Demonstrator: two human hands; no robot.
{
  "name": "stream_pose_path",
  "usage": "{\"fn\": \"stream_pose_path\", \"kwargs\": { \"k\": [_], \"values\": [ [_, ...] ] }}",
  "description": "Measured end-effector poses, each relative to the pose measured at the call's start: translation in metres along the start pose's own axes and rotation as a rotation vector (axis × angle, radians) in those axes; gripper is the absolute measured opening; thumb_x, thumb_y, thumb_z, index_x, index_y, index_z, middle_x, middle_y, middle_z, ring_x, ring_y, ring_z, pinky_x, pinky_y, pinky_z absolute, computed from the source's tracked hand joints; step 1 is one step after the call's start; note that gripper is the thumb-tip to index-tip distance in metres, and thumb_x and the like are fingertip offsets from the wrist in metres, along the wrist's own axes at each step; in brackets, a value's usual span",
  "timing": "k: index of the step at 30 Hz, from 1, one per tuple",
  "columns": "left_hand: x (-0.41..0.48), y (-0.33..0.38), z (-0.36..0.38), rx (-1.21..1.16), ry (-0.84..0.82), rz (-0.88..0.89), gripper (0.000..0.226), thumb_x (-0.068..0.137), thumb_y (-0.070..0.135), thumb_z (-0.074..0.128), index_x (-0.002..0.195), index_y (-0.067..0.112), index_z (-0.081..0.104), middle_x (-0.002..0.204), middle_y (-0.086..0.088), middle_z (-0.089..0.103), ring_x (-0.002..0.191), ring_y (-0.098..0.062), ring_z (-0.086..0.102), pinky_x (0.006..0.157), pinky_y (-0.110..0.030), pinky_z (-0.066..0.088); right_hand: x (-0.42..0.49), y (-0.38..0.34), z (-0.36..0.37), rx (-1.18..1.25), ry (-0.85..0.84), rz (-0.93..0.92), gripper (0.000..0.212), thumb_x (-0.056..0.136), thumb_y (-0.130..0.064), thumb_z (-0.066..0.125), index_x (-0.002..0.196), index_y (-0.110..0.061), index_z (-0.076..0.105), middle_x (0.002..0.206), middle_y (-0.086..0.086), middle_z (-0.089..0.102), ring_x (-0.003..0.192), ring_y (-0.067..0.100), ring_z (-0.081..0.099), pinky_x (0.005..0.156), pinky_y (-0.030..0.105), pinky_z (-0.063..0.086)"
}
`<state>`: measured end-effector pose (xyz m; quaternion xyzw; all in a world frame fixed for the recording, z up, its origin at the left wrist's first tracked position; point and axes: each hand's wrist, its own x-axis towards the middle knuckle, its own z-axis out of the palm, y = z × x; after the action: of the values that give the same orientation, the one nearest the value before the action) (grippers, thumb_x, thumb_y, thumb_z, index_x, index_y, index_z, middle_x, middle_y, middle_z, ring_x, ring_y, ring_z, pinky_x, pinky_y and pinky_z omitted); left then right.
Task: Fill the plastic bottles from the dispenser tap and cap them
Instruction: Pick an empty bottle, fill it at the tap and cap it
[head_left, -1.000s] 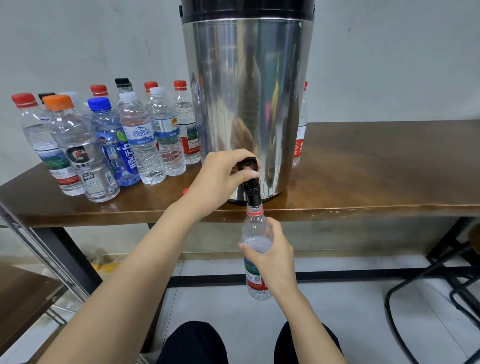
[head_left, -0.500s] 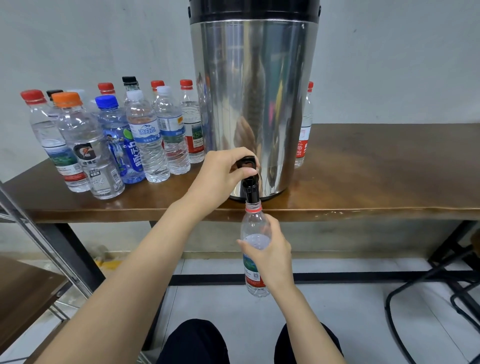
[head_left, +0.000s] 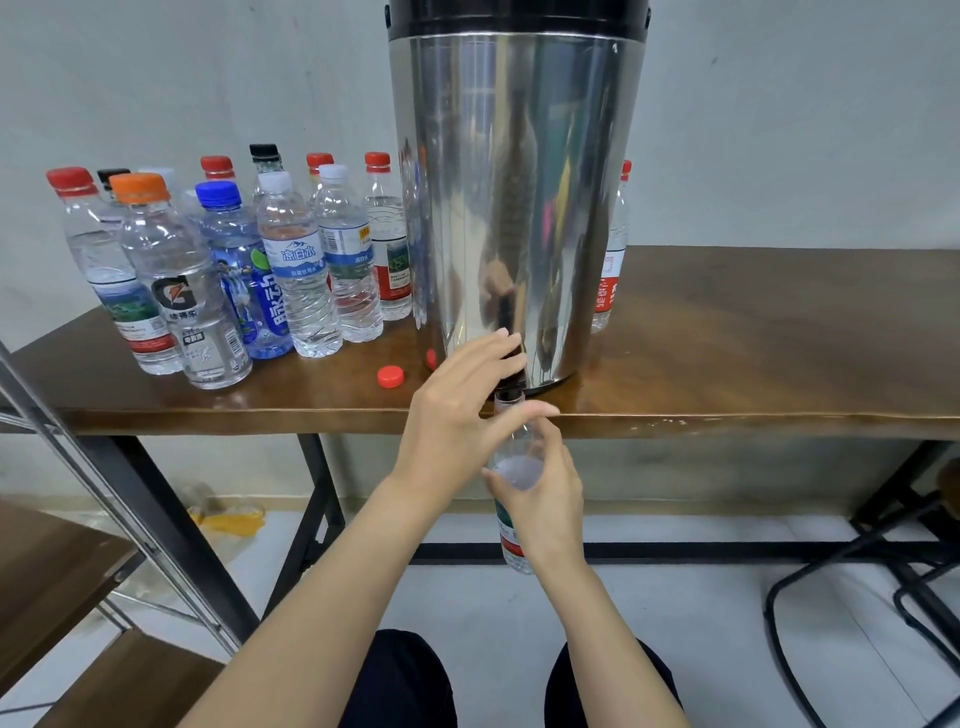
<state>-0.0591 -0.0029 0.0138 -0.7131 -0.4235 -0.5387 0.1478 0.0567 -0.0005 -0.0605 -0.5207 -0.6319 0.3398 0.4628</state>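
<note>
A tall steel dispenser (head_left: 514, 197) stands on the wooden table (head_left: 727, 353), its black tap (head_left: 511, 376) at the front edge. My right hand (head_left: 545, 499) grips an uncapped clear bottle (head_left: 511, 545) with a red and green label, its neck right under the tap. My left hand (head_left: 462, 415) hovers in front of the tap with its fingers spread and straight, holding nothing. A loose red cap (head_left: 390, 376) lies on the table left of the dispenser.
Several capped bottles (head_left: 296, 270) stand in a cluster at the table's left. One more bottle (head_left: 613, 270) stands behind the dispenser on the right. A metal shelf frame (head_left: 104, 493) rises at the left; black chair legs (head_left: 857, 571) are at the right.
My left hand has let go of the tap handle and opened its fingers. The red cap has come into view. The right hand still holds the bottle under the tap.
</note>
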Motion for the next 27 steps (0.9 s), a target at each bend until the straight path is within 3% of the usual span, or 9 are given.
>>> {"fn": "stream_pose_path", "kwargs": {
  "k": [4, 7, 10, 17, 21, 27],
  "values": [
    [0.002, 0.008, -0.001, -0.083, 0.054, -0.157, 0.026, 0.086, 0.027, 0.073, 0.102, 0.006, 0.075, 0.116, -0.007, 0.063, 0.113, -0.024, 0.059, 0.098, -0.036, 0.049, 0.0, -0.001, -0.003, 0.035, -0.022, -0.006, 0.076, 0.079, -0.022, 0.082, 0.14, -0.039, 0.04, 0.133, -0.018, 0.043, 0.113, -0.004, 0.043, 0.092, 0.02, 0.035],
    [-0.007, 0.01, -0.003, -0.089, 0.11, -0.225, 0.016, 0.09, 0.014, 0.07, 0.104, 0.008, 0.075, 0.11, -0.005, 0.061, 0.106, -0.018, 0.059, 0.094, -0.026, 0.046, -0.001, -0.002, -0.003, 0.025, -0.03, -0.027, 0.076, 0.081, -0.021, 0.08, 0.14, -0.043, 0.038, 0.134, -0.024, 0.038, 0.107, -0.005, 0.041, 0.087, 0.019, 0.036],
    [-0.012, 0.011, -0.007, -0.141, 0.159, -0.323, 0.016, 0.093, 0.009, 0.065, 0.105, 0.012, 0.075, 0.107, -0.002, 0.063, 0.104, -0.011, 0.06, 0.093, -0.02, 0.044, -0.001, -0.004, -0.001, 0.014, -0.032, -0.037, 0.078, 0.082, -0.023, 0.079, 0.142, -0.045, 0.034, 0.129, -0.027, 0.036, 0.105, -0.008, 0.039, 0.079, 0.009, 0.034],
    [-0.017, 0.0, -0.001, -0.244, 0.195, -0.369, 0.015, 0.097, 0.018, 0.057, 0.103, 0.022, 0.07, 0.11, 0.011, 0.064, 0.111, -0.015, 0.06, 0.097, -0.046, 0.047, -0.004, -0.005, 0.005, 0.041, 0.0, -0.029, 0.081, 0.079, -0.025, 0.082, 0.142, -0.041, 0.035, 0.138, -0.019, 0.041, 0.112, -0.009, 0.038, 0.086, 0.014, 0.034],
    [-0.017, 0.001, 0.006, -0.289, 0.222, -0.422, 0.012, 0.097, 0.026, 0.051, 0.096, 0.023, 0.063, 0.111, 0.012, 0.061, 0.111, -0.017, 0.059, 0.099, -0.042, 0.042, -0.005, -0.006, 0.007, 0.097, -0.007, -0.018, 0.078, 0.078, -0.021, 0.083, 0.138, -0.042, 0.038, 0.135, -0.02, 0.042, 0.109, -0.016, 0.038, 0.08, 0.005, 0.036],
    [-0.017, -0.006, 0.008, -0.325, 0.218, -0.422, 0.014, 0.098, 0.024, 0.049, 0.093, 0.021, 0.061, 0.112, 0.012, 0.059, 0.111, -0.015, 0.056, 0.098, -0.041, 0.041, -0.006, -0.007, 0.007, 0.141, -0.021, -0.011, 0.077, 0.077, -0.018, 0.083, 0.137, -0.042, 0.04, 0.135, -0.018, 0.044, 0.12, -0.007, 0.039, 0.098, 0.021, 0.037]
  ]
}}
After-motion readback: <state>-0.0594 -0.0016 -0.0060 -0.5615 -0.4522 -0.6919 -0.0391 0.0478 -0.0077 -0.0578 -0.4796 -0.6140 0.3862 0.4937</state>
